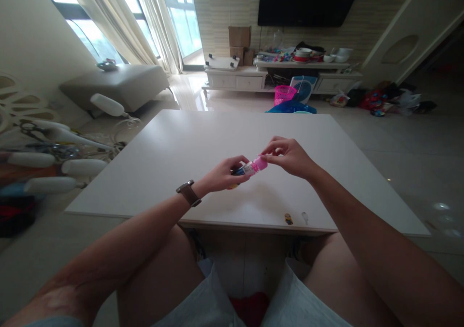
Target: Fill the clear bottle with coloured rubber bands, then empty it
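My left hand is wrapped round a small bottle with a printed label and blue and yellow parts. It is held tilted above the white table, with its pink cap up and to the right. The thumb and fingers of my right hand pinch the end of that cap. Part of the bottle is hidden by my left fingers. Near the table's front edge lie a small yellow Minion figure and a small clear piece whose kind I cannot make out.
The white table spans the space before my knees. Beyond it are a pink basket, a blue plastic bag and a low TV cabinet. A chandelier-like frame with white shades stands close to the table's left side.
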Tool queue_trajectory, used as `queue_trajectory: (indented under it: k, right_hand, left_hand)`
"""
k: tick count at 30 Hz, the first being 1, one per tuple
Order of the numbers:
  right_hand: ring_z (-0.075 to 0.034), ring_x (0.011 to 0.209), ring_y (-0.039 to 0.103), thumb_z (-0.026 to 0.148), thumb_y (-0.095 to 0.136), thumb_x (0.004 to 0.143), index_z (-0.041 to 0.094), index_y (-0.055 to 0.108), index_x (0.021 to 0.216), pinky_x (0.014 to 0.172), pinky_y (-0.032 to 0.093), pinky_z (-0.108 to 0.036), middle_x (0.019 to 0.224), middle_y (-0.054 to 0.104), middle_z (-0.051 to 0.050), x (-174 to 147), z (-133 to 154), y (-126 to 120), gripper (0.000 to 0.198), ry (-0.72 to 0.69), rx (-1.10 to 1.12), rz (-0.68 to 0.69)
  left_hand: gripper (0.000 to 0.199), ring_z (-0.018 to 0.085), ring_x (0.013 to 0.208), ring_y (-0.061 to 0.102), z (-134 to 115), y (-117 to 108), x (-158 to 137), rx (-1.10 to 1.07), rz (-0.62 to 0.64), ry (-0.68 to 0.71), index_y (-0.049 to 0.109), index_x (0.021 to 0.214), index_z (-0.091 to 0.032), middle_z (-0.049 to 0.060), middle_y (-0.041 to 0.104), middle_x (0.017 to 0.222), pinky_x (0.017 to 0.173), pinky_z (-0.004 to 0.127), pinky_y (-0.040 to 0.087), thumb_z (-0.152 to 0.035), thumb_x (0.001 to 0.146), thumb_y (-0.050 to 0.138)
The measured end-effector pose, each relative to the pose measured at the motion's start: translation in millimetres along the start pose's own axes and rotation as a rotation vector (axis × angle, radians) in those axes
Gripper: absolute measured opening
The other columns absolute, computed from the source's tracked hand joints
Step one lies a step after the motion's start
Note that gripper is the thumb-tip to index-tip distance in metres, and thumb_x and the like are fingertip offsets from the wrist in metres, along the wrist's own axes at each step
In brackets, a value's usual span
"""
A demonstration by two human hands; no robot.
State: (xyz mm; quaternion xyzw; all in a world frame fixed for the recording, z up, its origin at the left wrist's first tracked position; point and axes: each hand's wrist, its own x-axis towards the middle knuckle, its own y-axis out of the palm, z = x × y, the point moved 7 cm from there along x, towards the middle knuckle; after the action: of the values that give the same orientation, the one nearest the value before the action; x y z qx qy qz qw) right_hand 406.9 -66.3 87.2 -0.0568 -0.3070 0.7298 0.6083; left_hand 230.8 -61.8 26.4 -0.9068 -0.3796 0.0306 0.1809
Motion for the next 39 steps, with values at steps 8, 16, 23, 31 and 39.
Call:
queue_trajectory:
  k: [8,16,23,31,39]
  right_hand:
    - [-0.014,0.064,0.055,0.039,0.075,0.072,0.016,0.073,0.074,0.059,0.041,-0.028,0.068,0.067,-0.003,0.4,-18.5,-2.8,0.023,0.205,0.030,-0.056]
    - [-0.013,0.063,0.053,0.031,0.073,0.067,0.016,0.067,0.065,0.060,0.040,-0.028,0.067,0.068,-0.003,-2.2,-33.8,-8.0,0.016,0.341,0.061,-0.136]
    - [-0.015,0.063,0.062,0.028,0.077,0.064,0.017,0.061,0.060,0.065,0.048,-0.029,0.061,0.066,-0.003,0.0,-18.5,-6.2,0.020,0.247,0.325,-0.140]
    - [-0.014,0.059,0.062,0.030,0.085,0.065,0.018,0.063,0.074,0.060,0.050,-0.028,0.063,0.066,0.001,0.2,-11.3,-4.8,0.026,0.168,0.346,-0.110]
    - [-0.014,0.059,0.062,0.035,0.087,0.065,0.016,0.070,0.076,0.059,0.052,-0.030,0.065,0.067,-0.001,1.3,-12.8,-3.9,0.028,0.143,0.337,-0.148]
  left_hand:
    - [0.037,0.012,0.068,0.058,-3.0,1.5,-0.7,-0.087,0.027,0.036,0.061,0.111,-0.016,0.003,0.067,0.086,0.059,0.022,0.044,-0.041,0.086,0.072]
    - [0.035,0.013,0.070,0.060,4.5,-8.5,1.9,-0.152,-0.102,0.038,0.061,0.111,-0.017,0.004,0.067,0.083,0.061,0.023,0.045,-0.038,0.085,0.073]
    - [0.037,0.014,0.071,0.062,7.3,-11.4,4.7,-0.206,-0.155,-0.005,0.062,0.111,-0.016,0.003,0.068,0.084,0.062,0.024,0.047,-0.032,0.080,0.075]
    - [0.032,0.011,0.060,0.050,5.0,-14.2,2.9,0.023,-0.177,-0.017,0.063,0.106,-0.018,-0.003,0.057,0.070,0.055,0.022,0.040,-0.037,0.082,0.071]
    - [0.030,0.010,0.060,0.041,-15.5,-9.4,-1.0,0.429,-0.141,0.133,0.067,0.107,-0.020,-0.005,0.052,0.067,0.060,0.022,0.035,-0.032,0.080,0.067]
